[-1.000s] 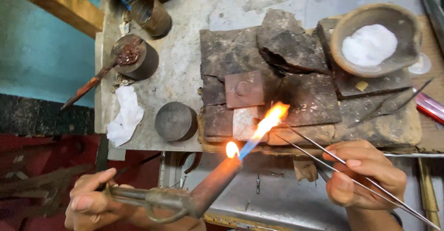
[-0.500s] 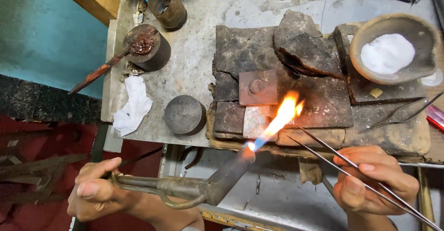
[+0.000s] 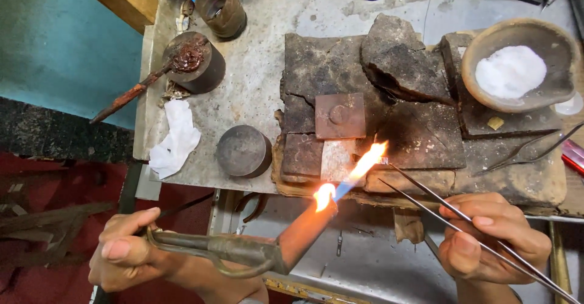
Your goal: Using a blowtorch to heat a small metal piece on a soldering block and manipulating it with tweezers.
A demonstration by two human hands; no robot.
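My left hand grips a metal blow torch low in the view. Its flame shoots up and right onto the front edge of the charred soldering blocks. My right hand holds long thin tweezers, tips pointing up-left and ending close to the flame tip. A square brown metal plate with a round mark lies on the blocks just above the flame.
A clay bowl of white powder sits at the right. Another pair of tweezers lies below it. Round metal cylinders, a pot with a rusty stick and a white rag stand on the grey bench.
The view has shifted slightly. The torch flame has stayed on the front of the blocks, its tip a little lower; both hands keep their grips.
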